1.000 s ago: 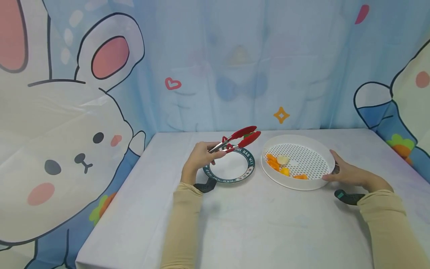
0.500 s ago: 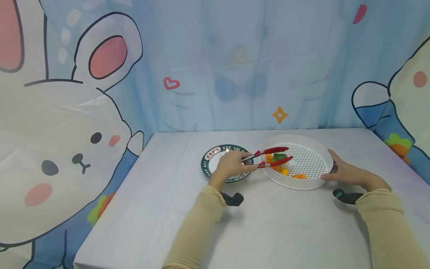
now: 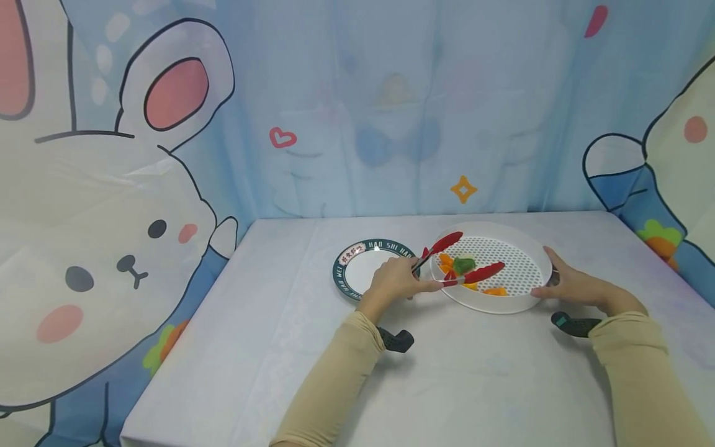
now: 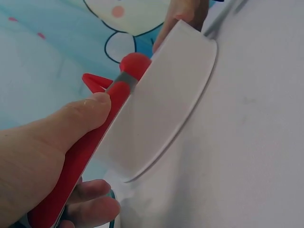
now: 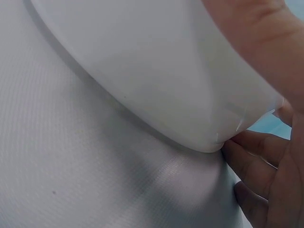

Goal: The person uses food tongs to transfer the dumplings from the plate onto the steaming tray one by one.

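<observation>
My left hand holds a pair of red-tipped metal tongs, whose arms stand spread over the left part of a round white perforated tray. Between the tong tips a green piece lies in the tray, beside several orange and yellow pieces. In the left wrist view the thumb presses along the red tongs handle, next to the tray's outer wall. My right hand grips the tray's right side, thumb and fingers round its wall in the right wrist view.
A white plate with a dark green lettered rim stands left of the tray, partly behind the left hand. Both rest on a white-covered table. A blue cartoon curtain hangs behind the table's back edge.
My left hand has carried the tongs rightward from above the plate to the tray. The tongs have spread apart, and the green piece now lies in the tray. The right hand keeps its place.
</observation>
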### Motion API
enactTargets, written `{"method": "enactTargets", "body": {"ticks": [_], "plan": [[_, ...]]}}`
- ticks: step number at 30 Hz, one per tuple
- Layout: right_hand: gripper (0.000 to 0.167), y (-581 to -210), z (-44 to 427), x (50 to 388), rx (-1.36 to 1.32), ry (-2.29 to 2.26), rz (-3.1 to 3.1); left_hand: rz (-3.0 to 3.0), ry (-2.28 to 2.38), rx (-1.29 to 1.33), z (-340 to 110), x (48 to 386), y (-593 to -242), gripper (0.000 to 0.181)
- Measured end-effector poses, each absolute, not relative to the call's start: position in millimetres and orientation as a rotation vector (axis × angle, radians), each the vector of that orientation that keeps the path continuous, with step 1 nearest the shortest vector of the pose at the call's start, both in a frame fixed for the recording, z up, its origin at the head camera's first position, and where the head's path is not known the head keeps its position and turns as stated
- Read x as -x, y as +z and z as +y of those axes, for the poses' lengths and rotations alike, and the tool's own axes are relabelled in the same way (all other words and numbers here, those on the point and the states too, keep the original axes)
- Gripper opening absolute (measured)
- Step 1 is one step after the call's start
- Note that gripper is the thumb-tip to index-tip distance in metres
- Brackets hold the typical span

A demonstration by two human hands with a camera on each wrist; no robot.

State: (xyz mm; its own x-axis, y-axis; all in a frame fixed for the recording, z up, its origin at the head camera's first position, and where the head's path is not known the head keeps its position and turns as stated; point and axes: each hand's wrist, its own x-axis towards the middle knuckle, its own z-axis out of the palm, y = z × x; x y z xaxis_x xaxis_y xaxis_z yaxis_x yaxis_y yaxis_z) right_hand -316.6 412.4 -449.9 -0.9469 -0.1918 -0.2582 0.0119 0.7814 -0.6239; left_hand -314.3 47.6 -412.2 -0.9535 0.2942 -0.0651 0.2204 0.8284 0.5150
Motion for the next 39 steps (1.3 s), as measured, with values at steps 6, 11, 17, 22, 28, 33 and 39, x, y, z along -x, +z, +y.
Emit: {"method": "enactTargets", "body": {"ticks": [6, 11, 17, 22, 28, 33, 39], "plan": [[0.129, -452, 411, 316, 0.140, -0.967, 2.651, 2.902, 0.751, -0.464, 40, 316, -411, 0.082], [0.128, -450, 410, 316, 0.137, -0.938, 2.665, 2.994, 0.694, -0.497, 28, 321, -406, 0.081], [0.127, -448, 409, 316, 0.138, -0.911, 2.665, 2.986, 0.758, -0.371, 2, 329, -395, 0.084], [0.128, -448, 410, 315, 0.141, -0.898, 2.677, 3.015, 0.862, -0.311, -28, 335, -388, 0.073], [0.128, -448, 411, 313, 0.143, -0.918, 2.673, 3.047, 0.859, -0.199, -61, 340, -387, 0.070], [0.127, -450, 412, 314, 0.155, -0.936, 2.666, 3.027, 0.806, -0.151, -82, 342, -391, 0.072], [0.127, -450, 412, 315, 0.156, -0.930, 2.670, 2.958, 0.822, -0.121, -100, 345, -400, 0.077]]}}
